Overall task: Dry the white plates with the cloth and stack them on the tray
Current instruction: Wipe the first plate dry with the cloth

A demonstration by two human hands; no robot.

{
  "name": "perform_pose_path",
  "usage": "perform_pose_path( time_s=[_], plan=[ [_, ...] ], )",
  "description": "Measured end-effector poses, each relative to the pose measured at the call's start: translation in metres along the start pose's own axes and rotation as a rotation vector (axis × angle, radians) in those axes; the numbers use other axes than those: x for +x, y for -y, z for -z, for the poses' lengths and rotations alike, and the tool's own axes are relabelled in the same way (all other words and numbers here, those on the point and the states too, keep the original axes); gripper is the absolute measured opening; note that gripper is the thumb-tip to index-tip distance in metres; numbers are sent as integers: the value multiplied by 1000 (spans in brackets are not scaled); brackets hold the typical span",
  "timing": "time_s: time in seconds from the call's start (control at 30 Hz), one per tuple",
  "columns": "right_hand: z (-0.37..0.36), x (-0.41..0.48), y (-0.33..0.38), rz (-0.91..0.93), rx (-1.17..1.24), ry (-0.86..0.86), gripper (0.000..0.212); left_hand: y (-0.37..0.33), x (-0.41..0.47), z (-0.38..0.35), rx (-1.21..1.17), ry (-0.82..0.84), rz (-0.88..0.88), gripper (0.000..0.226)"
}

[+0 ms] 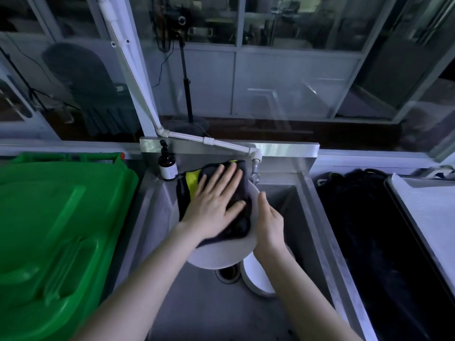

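A round white plate (pixel 216 254) is held above the stainless-steel sink basin (pixel 290 207), tilted up toward the far side. It is gripped at its right rim by the right hand (pixel 269 226), whose fingers are closed around the edge with the thumb on the near face. A dark cloth with a yellow stripe (pixel 190 187) is spread over the upper part of the plate, and it is pressed flat there by the left hand (pixel 216 203), whose fingers are splayed wide on the fabric. The image of this hand is slightly blurred.

Another white plate (pixel 256 276) is seen in the basin, low and to the right of the held one, just beside the round drain (pixel 227 275). A brown pump bottle with a white label (pixel 168 163) stands on the far left corner of the sink, and a metal tap (pixel 254 172) fed by a white plastic pipe (pixel 197 137) hangs at the far edge. A green plastic bin lid (pixel 56 230) lies to the left. At the far right a flat grey tray (pixel 428 217) is seen, beside a black bundled material (pixel 364 230).
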State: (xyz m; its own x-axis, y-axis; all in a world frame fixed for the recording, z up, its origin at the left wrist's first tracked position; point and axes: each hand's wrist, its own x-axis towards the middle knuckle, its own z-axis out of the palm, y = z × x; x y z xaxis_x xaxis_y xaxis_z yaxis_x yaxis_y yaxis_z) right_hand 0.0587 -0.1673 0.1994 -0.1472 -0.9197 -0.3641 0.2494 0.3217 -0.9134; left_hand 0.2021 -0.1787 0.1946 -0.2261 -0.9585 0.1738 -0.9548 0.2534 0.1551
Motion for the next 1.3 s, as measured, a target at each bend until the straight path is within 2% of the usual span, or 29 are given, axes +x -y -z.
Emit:
perform_pose_path(
  time_s=[0.07, 0.13, 0.2, 0.33, 0.47, 0.57, 0.6, 0.7, 0.9, 1.0, 1.07, 1.2, 1.3],
  plan=[
    [4, 3, 11, 48, 5, -46, 62, 17, -5, 1, 19, -10, 106, 70],
    [8, 6, 27, 92, -7, -86, 57, 24, -19, 0, 36, 6, 157, 72],
    [7, 11, 39, 109, -3, -125, 54, 11, -37, -5, -38, 21, 156, 77],
    [-3, 7, 35, 130, -46, -131, 73, -37, -56, -15, -170, -52, 140, 70],
    [-3, -7, 9, 45, -109, -5, 43, -42, -47, -7, -76, -85, 21, 65],
    [-2, -17, -3, -30, -64, 71, 36, -21, -32, 4, 51, -57, -18, 69],
    [-1, -18, -3, -27, -62, 60, 37, -13, -28, 8, 62, -41, 7, 72],
    [3, -17, 14, 23, -13, -19, 66, 4, -28, 14, 59, -21, 112, 76],
    [6, -6, 40, 147, 21, -100, 75, -30, -72, -3, -123, -100, 95, 71],
    [4, -11, 33, 149, -20, -45, 77, -48, -64, -1, -148, -131, 108, 69],
    [3, -16, 23, 121, -41, 30, 67, -46, -50, 8, -128, -137, 91, 70],
    [1, -26, 11, 79, -34, 164, 46, -25, -23, 37, 13, -199, -53, 73],
    [9, -24, 24, 252, -139, 282, 42, -7, -10, 61, -13, -243, -52, 77]
  ],
)
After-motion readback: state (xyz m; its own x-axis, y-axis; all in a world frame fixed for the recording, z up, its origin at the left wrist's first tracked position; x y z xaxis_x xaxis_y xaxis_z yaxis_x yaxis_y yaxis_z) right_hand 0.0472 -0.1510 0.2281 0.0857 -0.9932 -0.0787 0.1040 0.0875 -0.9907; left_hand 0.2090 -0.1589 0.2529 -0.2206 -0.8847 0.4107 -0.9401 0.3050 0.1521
